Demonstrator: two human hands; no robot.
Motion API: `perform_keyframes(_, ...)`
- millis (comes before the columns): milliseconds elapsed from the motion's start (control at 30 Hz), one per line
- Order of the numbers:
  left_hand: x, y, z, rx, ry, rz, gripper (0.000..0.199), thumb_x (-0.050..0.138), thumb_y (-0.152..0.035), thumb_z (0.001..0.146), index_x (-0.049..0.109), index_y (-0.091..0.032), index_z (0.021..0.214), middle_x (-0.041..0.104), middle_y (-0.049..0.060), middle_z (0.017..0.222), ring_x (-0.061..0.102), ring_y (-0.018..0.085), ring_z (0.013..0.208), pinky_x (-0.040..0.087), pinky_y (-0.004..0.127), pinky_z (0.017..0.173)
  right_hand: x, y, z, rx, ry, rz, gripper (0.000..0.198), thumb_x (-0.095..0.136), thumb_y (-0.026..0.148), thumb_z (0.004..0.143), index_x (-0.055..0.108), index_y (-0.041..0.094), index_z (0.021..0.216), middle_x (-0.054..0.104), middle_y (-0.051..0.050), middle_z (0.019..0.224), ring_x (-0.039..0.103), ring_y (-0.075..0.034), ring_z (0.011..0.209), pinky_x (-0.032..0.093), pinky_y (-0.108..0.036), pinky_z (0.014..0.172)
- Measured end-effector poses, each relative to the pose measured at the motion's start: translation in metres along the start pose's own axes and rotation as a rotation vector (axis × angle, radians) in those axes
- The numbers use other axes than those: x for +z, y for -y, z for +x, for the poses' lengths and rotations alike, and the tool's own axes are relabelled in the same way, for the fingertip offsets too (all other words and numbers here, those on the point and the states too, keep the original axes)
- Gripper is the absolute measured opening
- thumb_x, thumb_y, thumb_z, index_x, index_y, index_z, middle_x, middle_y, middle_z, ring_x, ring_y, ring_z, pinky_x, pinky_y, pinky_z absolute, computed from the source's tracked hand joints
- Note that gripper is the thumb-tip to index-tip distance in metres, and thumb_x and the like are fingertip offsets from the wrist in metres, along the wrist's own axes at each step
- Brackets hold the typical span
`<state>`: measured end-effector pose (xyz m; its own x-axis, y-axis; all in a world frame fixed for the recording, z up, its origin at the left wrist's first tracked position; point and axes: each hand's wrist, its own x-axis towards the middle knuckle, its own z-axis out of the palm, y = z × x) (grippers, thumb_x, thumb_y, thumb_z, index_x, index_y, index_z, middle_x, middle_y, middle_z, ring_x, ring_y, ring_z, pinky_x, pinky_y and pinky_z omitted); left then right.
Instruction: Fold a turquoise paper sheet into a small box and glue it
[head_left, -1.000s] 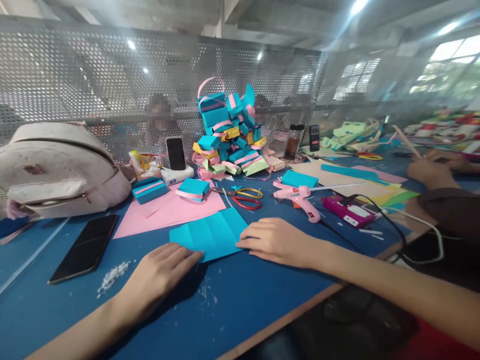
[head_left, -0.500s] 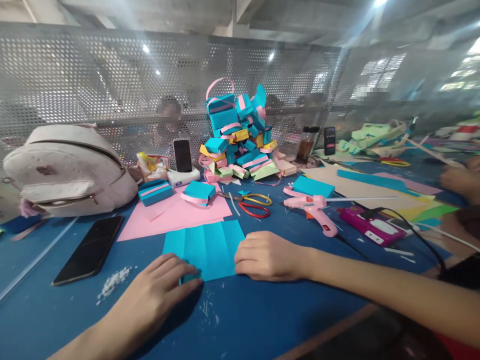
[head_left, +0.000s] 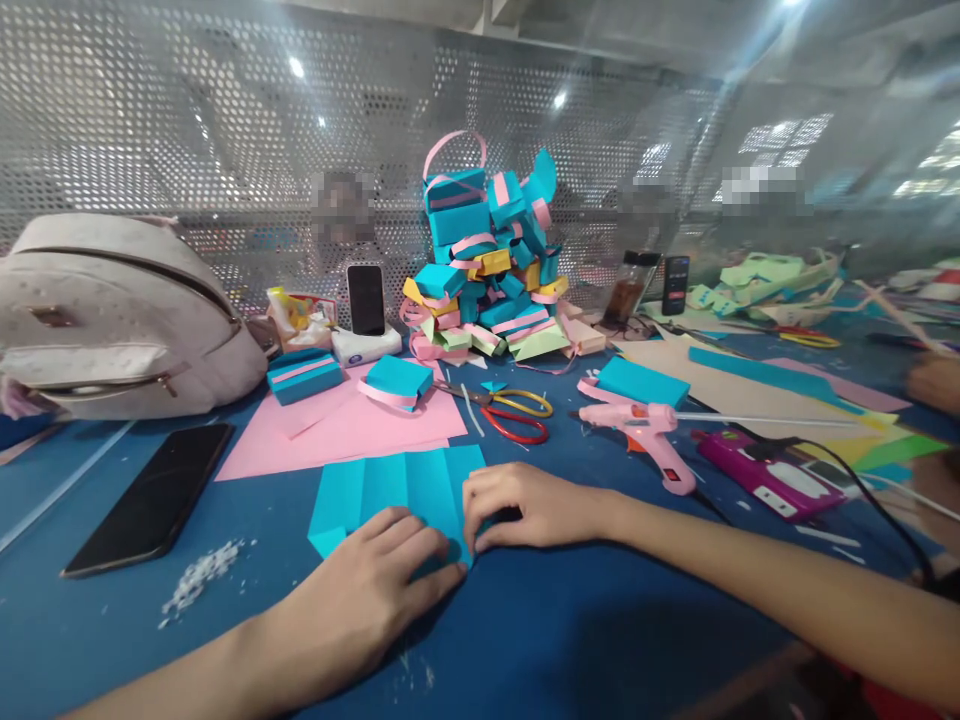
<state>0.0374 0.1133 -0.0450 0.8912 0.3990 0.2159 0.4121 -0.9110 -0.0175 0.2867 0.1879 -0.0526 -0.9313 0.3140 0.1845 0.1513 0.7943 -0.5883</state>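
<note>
The blue sheet (head_left: 386,480) lies on the table (head_left: 570,650) in front of the person, just nearer than the pink paper (head_left: 337,440), with creases running from its far edge toward the near one. The left hand (head_left: 379,580) lies over its near part, fingers bent, thumb and forefinger close together by the near right corner; the right hand (head_left: 517,505) curls at the right edge, thumb toward the same corner. Both touch the sheet, but whether either pinches it or only presses cannot be told, as the fingertips are partly hidden. A small flap seems turned up at the near left corner, so the step looks like folding the near edge. To do it well, line the flap up square across the creases, hold one end firm, then run a fingertip along the fold with even pressure. Pressing too early at one corner could skew the line.
</note>
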Motion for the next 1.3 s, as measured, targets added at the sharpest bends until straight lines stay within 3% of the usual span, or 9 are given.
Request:
perform_keyframes(133,-0.002,0.001,0.0,0.01,-0.008,0.014,0.031,0.044,-0.017,0.099,0.055,-0.017,0.128,0.063,0.01,0.101,0.056,0.022,0.09,0.046,0.036,0.081,0.003,-0.004,0.005,0.109,-0.03,0.125,0.019,0.065,0.036,0.091,0.069,0.017,0.088,0.065,-0.001,0.085,0.057,-0.014,0.081,0.043,-0.025,0.075)
perform_keyframes(300,-0.002,0.002,-0.001,0.033,0.009,0.049,0.033,0.042,-0.015,0.099,0.054,-0.015,0.129,0.064,0.01,0.105,0.057,0.023,0.092,0.046,0.04,0.088,0.013,-0.002,0.005,0.26,-0.166,0.063,0.02,0.062,0.034,0.093,0.06,0.018,0.081,0.059,0.001,0.08,0.053,-0.014,0.078,0.04,-0.025,0.071)
perform_keyframes(600,-0.003,0.002,-0.003,0.014,-0.032,0.031,0.037,0.046,-0.012,0.096,0.053,-0.015,0.133,0.063,0.01,0.101,0.056,0.022,0.092,0.048,0.038,0.086,0.023,0.003,0.008,0.282,-0.119,-0.223,0.027,0.047,0.042,0.1,0.054,0.019,0.087,0.059,-0.003,0.092,0.051,-0.019,0.086,0.038,-0.033,0.079)
perform_keyframes(867,-0.004,0.005,-0.008,-0.003,0.01,-0.073,0.043,0.046,-0.013,0.095,0.051,-0.019,0.137,0.063,0.01,0.104,0.055,0.023,0.096,0.044,0.042,0.096,0.021,0.004,0.006,0.287,-0.085,-0.251,0.023,0.048,0.038,0.1,0.055,0.02,0.089,0.058,-0.004,0.094,0.05,-0.019,0.088,0.039,-0.032,0.079)
perform_keyframes(1300,-0.01,0.003,-0.006,0.011,0.034,-0.046,0.048,0.049,-0.012,0.093,0.047,-0.017,0.14,0.063,0.008,0.102,0.056,0.023,0.095,0.038,0.046,0.107,0.022,0.003,0.006,0.273,-0.092,-0.264,0.021,0.049,0.037,0.1,0.055,0.019,0.089,0.058,-0.004,0.094,0.05,-0.019,0.087,0.038,-0.032,0.078)
